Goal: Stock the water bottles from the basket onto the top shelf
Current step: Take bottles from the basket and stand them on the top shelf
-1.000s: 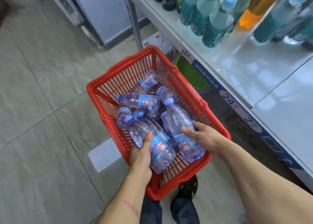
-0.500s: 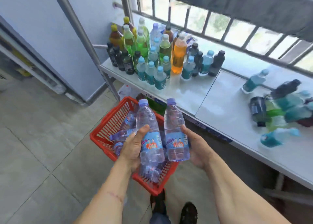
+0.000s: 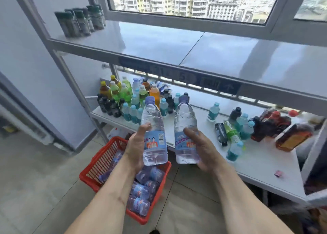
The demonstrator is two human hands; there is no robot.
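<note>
My left hand (image 3: 135, 148) grips a clear water bottle (image 3: 153, 125) with a blue cap and blue label, held upright. My right hand (image 3: 203, 150) grips a second, matching water bottle (image 3: 185, 125), also upright. Both bottles hang in the air in front of the lower shelf, below the top shelf (image 3: 159, 46). The red basket (image 3: 99, 163) stands on the floor under my left forearm and holds several more water bottles (image 3: 143, 191) lying on their sides.
A group of dark-capped bottles (image 3: 81, 21) stands at the top shelf's far left. The lower shelf (image 3: 256, 164) carries many coloured drink bottles (image 3: 123, 95) upright at left, and several toppled ones (image 3: 235, 133) at right. A window runs behind the shelves.
Both hands lifted a water bottle each out of the basket and raised them upright. My view rose from the basket to the shelves, bringing the top shelf into sight.
</note>
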